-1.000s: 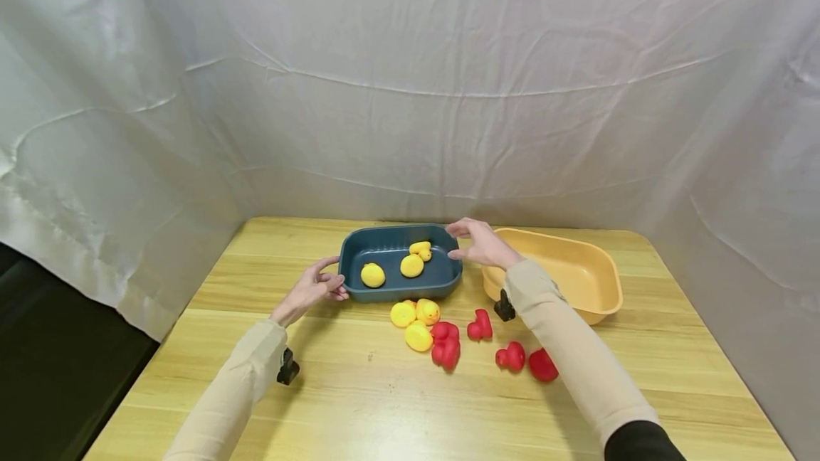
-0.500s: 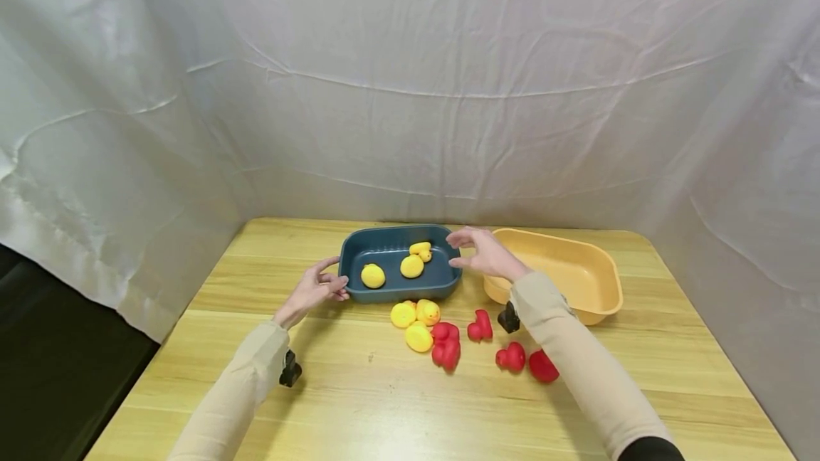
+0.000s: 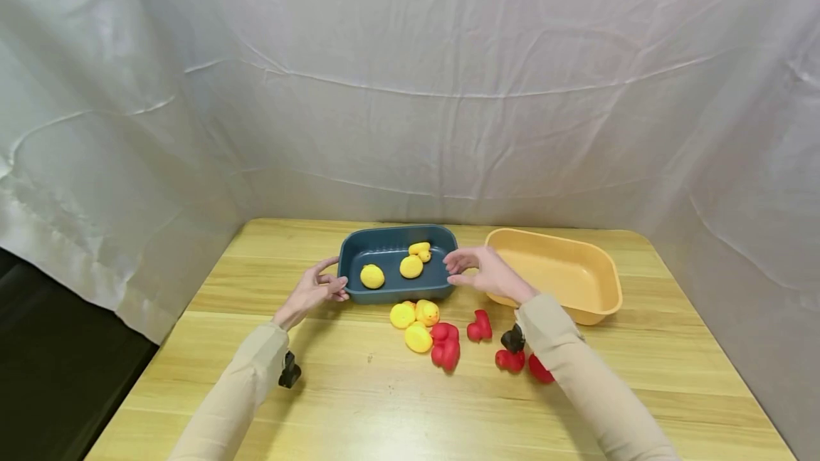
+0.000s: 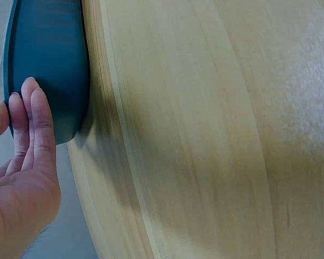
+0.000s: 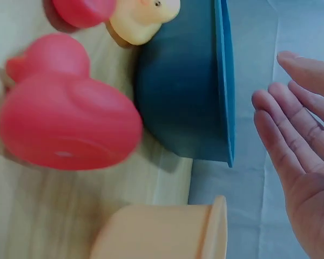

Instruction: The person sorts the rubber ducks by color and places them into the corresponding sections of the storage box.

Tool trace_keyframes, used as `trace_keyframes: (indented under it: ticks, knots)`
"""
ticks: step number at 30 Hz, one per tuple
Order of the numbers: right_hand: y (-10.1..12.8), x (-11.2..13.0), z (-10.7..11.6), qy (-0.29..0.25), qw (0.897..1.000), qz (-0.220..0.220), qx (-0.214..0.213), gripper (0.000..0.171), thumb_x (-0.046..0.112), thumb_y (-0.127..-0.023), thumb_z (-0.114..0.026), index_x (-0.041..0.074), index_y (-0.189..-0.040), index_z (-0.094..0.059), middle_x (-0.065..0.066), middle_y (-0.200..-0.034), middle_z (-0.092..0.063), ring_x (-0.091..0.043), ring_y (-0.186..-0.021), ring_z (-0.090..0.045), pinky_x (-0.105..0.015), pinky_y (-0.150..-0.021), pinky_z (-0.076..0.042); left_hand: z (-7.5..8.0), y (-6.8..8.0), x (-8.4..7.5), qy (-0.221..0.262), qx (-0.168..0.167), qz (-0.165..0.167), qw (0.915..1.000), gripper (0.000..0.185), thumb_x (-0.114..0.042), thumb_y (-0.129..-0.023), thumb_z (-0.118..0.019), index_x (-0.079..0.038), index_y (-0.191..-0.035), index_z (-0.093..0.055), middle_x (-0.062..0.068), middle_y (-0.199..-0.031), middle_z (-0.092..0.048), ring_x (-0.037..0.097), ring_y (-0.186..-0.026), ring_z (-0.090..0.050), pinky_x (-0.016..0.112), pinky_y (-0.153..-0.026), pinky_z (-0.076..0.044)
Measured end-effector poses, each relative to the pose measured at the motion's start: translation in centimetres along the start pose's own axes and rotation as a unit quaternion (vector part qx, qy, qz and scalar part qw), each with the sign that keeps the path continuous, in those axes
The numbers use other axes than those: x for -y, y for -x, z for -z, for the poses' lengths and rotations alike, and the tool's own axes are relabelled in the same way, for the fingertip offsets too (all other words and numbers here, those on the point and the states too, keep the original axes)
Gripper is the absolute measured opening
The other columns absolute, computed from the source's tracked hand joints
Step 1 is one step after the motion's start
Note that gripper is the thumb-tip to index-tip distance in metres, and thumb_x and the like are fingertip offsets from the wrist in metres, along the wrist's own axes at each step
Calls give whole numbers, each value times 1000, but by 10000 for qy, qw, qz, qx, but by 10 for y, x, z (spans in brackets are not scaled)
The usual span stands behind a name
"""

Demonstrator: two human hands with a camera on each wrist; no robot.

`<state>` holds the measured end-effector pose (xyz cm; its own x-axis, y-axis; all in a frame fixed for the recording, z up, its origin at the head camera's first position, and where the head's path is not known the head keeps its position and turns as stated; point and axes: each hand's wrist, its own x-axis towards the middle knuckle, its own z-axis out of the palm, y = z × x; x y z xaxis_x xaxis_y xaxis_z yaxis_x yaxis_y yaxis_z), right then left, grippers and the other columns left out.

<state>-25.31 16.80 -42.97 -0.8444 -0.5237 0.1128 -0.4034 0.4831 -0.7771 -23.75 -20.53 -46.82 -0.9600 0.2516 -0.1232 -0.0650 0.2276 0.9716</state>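
Note:
A dark blue tub (image 3: 398,295) stands on the wooden table (image 3: 359,404) with three yellow ducks (image 3: 372,276) inside. My left hand (image 3: 336,283) rests with straight fingers (image 4: 35,121) against the outer wall of the blue tub's (image 4: 48,65) left end. My right hand (image 3: 456,269) is open beside the tub's right end; in the right wrist view a gap shows between my right hand's fingers (image 5: 283,116) and the blue tub's rim (image 5: 224,81).
An empty orange tub (image 3: 597,313) sits right of the blue one. Three yellow ducks (image 3: 413,321) and several red ducks (image 3: 445,346) lie on the table in front of the tubs. White cloth walls in the back and sides.
My right hand has come from the blue tub's far right corner towards me, to the tub's right side. The left hand has stayed at the left end.

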Motion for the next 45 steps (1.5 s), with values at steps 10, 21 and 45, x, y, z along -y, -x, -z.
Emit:
trace_keyframes:
  ticks: [10,21,45]
  knots:
    - [8,-2,-14,71,9970,342,692,26,9,-90,-75,-1,-114,-70,-17,-105,-74,-14,-87,-70,-40,-91,-60,1,-1,3,-115,-25,-63,9999,68,-3,-100,-58,8,-156,-21,5,-82,-69,10,-74,-70,45,-84,-64]
    - [8,-4,-23,-113,9928,442,1109,32,4,-89,-74,-4,-119,-68,-21,-113,-73,-20,-93,-73,-37,-91,-62,2,-1,2,-118,4,-31,9999,68,-3,-100,-57,8,-156,-20,8,-85,-68,13,-76,-71,47,-86,-63]
    - [3,-6,-39,728,9876,557,1277,27,13,-88,-78,6,-114,-76,-7,-99,-78,-3,-77,-66,-16,-67,-55,1,-1,1,-145,-9,-13,9999,67,-3,-100,-57,7,-156,-21,10,-87,-69,15,-77,-71,46,-85,-63]
